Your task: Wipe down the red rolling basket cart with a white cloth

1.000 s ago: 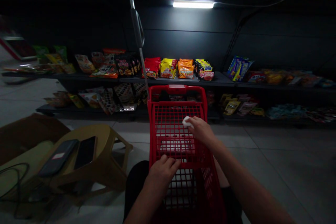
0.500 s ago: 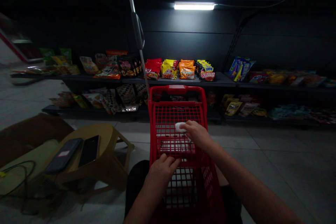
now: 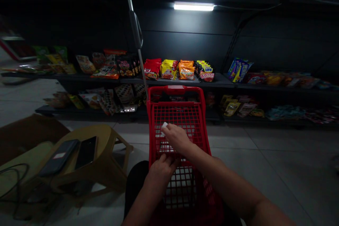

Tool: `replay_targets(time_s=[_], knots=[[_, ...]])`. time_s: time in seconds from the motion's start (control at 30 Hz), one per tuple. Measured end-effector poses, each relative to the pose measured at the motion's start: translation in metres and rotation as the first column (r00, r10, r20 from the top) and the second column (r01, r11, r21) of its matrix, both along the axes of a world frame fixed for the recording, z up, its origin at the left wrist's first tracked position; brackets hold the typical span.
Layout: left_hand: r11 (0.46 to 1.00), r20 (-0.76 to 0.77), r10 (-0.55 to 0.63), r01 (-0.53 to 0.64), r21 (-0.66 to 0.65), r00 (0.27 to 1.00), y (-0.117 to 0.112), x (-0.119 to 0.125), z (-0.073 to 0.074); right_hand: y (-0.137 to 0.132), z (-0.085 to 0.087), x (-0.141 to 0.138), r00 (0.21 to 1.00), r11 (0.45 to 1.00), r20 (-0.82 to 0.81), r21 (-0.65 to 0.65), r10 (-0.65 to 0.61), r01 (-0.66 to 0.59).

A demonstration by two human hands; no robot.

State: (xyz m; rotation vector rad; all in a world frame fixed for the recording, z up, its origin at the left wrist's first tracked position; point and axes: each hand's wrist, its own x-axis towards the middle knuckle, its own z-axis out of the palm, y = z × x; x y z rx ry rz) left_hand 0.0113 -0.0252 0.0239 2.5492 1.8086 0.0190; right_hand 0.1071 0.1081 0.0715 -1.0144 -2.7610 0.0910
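Note:
A red plastic rolling shopping basket (image 3: 203, 111) stands in front of me, between my legs, its mesh side facing up at me. In my right hand (image 3: 178, 138) the fingers pinch a small white wad (image 3: 164, 125), tissue or cloth, against the left part of the upper mesh. My left hand (image 3: 160, 173) lies just below, its fingers curled over a crossbar in the middle of the basket; its fingertips are partly hidden. The right forearm crosses over the basket's right side.
A dark shelf (image 3: 222, 80) with snack packets (image 3: 186, 70) runs across behind the basket. On the left, a yellowish stool (image 3: 106, 148) bears a phone (image 3: 86, 152) and a dark flat case (image 3: 59, 157). A metal pole (image 3: 141, 61) rises at the basket's left, and a lamp (image 3: 194, 6) glows above.
My right hand has swept left across the mesh with the white wad. The left hand keeps its place on the basket. The whole view has shifted slightly.

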Motion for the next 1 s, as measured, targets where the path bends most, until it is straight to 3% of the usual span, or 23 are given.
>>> replay_targets(time_s=[0.1, 0.2, 0.33, 0.43, 0.53, 0.67, 0.77, 0.87, 0.93, 1.0], knots=[[1.000, -0.011, 0.020, -0.020, -0.004, 1.000, -0.002, 0.000, 0.002, -0.001, 0.001, -0.009, 0.994, 0.995, -0.057, -0.035, 0.090, -0.093], [1.000, 0.021, 0.027, -0.027, -0.008, 0.999, -0.004, 0.000, 0.005, 0.002, 0.001, 0.013, 0.995, 0.995, -0.063, -0.047, 0.081, -0.084], [1.000, 0.070, 0.011, -0.010, -0.006, 0.997, -0.005, -0.001, 0.007, 0.010, 0.003, 0.072, 0.997, 0.996, 0.012, -0.046, -0.082, 0.083], [1.000, 0.078, -0.013, 0.014, -0.010, 0.997, -0.004, -0.002, 0.006, 0.019, 0.007, 0.116, 0.965, 0.965, 0.067, -0.049, -0.255, 0.259], [0.999, 0.068, -0.034, 0.034, 0.004, 0.997, -0.003, -0.003, 0.004, 0.019, 0.008, 0.132, 0.931, 0.934, 0.096, -0.029, -0.353, 0.357], [0.998, 0.062, -0.042, 0.040, 0.047, 0.997, -0.003, -0.002, 0.004, 0.006, 0.004, 0.092, 0.954, 0.956, 0.060, 0.013, -0.294, 0.294], [0.999, 0.052, -0.026, 0.024, 0.041, 0.998, -0.002, -0.001, 0.003, -0.007, -0.002, 0.036, 0.994, 0.994, 0.015, -0.020, -0.109, 0.109], [1.000, 0.056, -0.008, 0.008, -0.003, 0.998, -0.001, -0.002, 0.000, -0.017, -0.005, -0.010, 0.997, 0.997, -0.006, -0.037, 0.071, -0.071], [1.000, 0.069, 0.006, -0.005, -0.022, 0.998, -0.001, -0.002, 0.000, -0.022, -0.005, -0.023, 0.989, 0.989, -0.007, -0.037, 0.146, -0.146], [1.000, 0.078, 0.017, -0.016, -0.019, 0.997, -0.003, -0.003, 0.002, -0.023, -0.003, -0.017, 0.987, 0.986, 0.009, -0.037, 0.161, -0.160]])
